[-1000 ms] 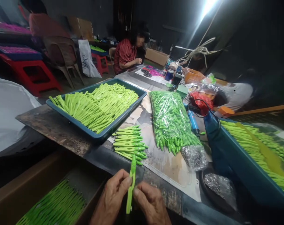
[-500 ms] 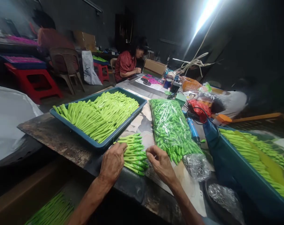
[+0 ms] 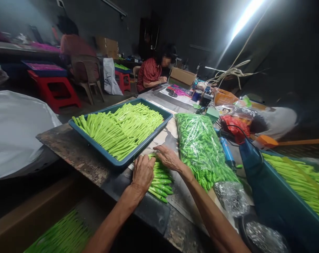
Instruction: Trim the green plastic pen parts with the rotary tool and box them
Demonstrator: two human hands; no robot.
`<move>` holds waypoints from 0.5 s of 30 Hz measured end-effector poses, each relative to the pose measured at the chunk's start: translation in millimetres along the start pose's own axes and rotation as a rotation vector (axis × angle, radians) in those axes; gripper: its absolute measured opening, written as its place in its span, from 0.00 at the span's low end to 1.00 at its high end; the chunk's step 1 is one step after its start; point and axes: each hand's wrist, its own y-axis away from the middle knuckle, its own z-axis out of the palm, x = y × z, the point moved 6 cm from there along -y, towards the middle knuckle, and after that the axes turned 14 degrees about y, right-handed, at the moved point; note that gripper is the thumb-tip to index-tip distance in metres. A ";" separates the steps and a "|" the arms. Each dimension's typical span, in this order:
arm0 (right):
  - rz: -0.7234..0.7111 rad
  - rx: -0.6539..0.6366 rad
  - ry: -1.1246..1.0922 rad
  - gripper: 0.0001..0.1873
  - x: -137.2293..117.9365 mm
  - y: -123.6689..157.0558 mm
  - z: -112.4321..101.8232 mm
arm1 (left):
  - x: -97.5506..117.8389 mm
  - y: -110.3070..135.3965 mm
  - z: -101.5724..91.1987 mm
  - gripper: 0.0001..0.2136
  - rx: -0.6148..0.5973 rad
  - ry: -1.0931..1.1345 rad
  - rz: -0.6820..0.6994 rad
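A row of thin green plastic strips with darker, pointed tips [image 3: 160, 182] lies on the table in front of me. My left hand [image 3: 143, 172] rests over the strips' left ends, fingers bent and pressed together on them. Reaching across from the right, my right hand [image 3: 168, 158] is over the far end of the row with its fingers stretched out, palm down; whether it touches the strips I cannot tell. Beyond my left hand stands a blue tray [image 3: 117, 162] filled with lime-green strips [image 3: 122, 128]. A clear bag of green pointed pieces [image 3: 201, 147] lies right of my right hand.
Small clear bags of metal bits [image 3: 231, 196] lie near the table's right edge. Behind them are a blue-handled tool [image 3: 227, 153] and a blue bin [image 3: 264, 186] of green strips. A person in a red shirt [image 3: 150, 73] sits across the table; another sits farther left.
My right hand has moved left and away from me, from beside the tips to over the far end of the row. My left hand stays on the strips. The view has shifted slightly.
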 end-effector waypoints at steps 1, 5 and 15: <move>-0.025 -0.031 0.013 0.15 -0.7 -1.3 3.9 | -0.5 -0.1 0.9 0.14 0.011 0.006 0.002; -0.100 -0.136 0.048 0.15 -3.3 0.1 12.5 | -1.9 1.5 2.0 0.13 0.071 0.043 0.017; -0.171 -0.432 0.099 0.40 -6.5 2.1 8.8 | -7.4 79.3 -26.6 0.13 0.367 0.208 0.136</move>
